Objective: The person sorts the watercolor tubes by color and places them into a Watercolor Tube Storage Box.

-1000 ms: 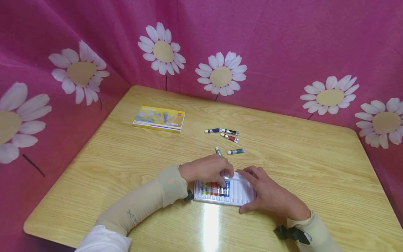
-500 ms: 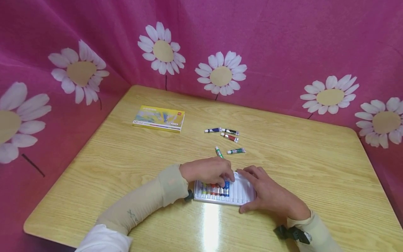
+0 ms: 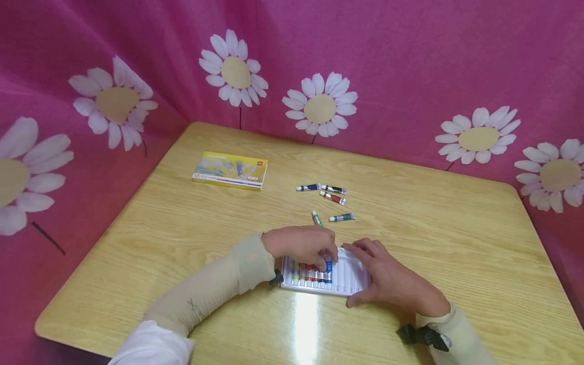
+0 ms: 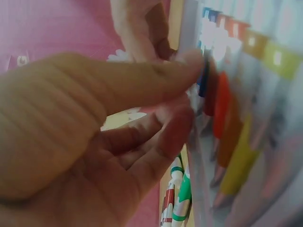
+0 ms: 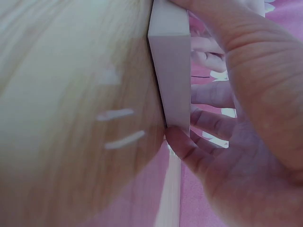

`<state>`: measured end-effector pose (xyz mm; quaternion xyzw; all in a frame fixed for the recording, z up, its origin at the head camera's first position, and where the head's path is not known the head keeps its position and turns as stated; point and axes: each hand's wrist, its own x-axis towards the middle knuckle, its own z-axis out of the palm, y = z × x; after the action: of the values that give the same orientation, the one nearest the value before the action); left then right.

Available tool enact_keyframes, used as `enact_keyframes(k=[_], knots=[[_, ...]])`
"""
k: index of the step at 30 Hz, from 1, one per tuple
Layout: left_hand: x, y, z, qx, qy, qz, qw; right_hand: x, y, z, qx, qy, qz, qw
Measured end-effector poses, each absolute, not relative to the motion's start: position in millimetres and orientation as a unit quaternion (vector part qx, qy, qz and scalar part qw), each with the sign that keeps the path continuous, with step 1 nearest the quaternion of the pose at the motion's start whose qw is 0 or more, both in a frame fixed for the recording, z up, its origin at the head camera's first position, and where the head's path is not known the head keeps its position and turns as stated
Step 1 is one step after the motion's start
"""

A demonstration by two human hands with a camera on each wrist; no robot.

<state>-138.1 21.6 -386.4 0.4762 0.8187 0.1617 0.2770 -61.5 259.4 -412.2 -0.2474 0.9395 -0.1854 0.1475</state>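
A white plastic paint tray [image 3: 351, 276] lies on the table, with several coloured paint tubes [image 3: 309, 276] side by side in its left slots. My left hand [image 3: 301, 244] reaches over the tray from behind. Its thumb and forefinger pinch the top end of a blue paint tube [image 3: 329, 276], the rightmost in the row. In the left wrist view the thumb [image 4: 147, 82] overlaps the blue end of the row. My right hand [image 3: 390, 278] grips the tray's right end, thumb at the front corner and fingers at the back. The right wrist view shows the tray's side wall [image 5: 173, 80].
Behind the tray lie a light green tube [image 3: 317, 218] and a dark green tube [image 3: 342, 217]. Farther back are a dark blue tube [image 3: 308, 187], a black tube [image 3: 334, 190] and a red tube [image 3: 333, 197]. A yellow box [image 3: 230, 171] lies at the back left.
My left hand has shifted slightly at the top of the blue tube, its fingers bending a little. The right hand and the tray have stayed in place.
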Motion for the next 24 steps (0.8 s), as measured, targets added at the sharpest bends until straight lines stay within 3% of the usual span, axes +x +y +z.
enact_keyframes(k=[7,24], knots=[[-137.8,27.1,-384.8,0.494,0.818,0.122,0.269,-62.1,259.1,-411.6,-0.246,0.939,-0.186,0.150],[-130.9,26.4,-376.4,0.417,0.853,0.151,0.275,-62.6,259.6,-412.0,-0.248,0.939,-0.187,0.149]])
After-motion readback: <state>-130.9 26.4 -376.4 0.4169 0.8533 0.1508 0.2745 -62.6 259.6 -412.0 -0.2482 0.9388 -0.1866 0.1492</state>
